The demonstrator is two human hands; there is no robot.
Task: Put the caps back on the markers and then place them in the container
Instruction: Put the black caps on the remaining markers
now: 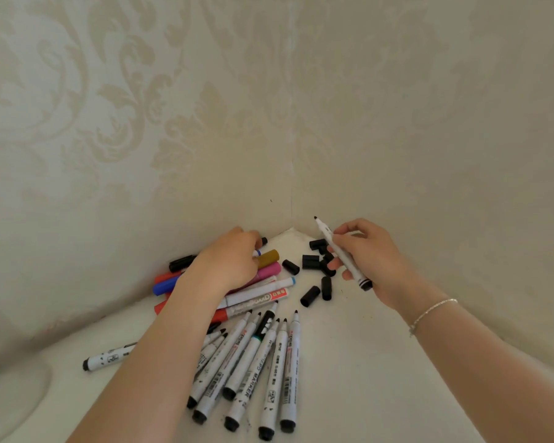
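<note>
Markers [253, 362] with no caps lie in a heap near me, between my arms. My right hand [362, 260] holds one open marker [343, 254], tip up, just above the black caps [317, 266]. My left hand [234, 260] curls on the coloured markers [269, 270] further back; I cannot tell if it grips one. I read "WHITEBOARD" and "MARKER"

Red-labelled marker [256, 298] reads "WhiteBOARD" w/ white chars on red tag, unclear; capless marker [248, 377] in front pile reads "MARKER"; other barrel print too small.
</note>
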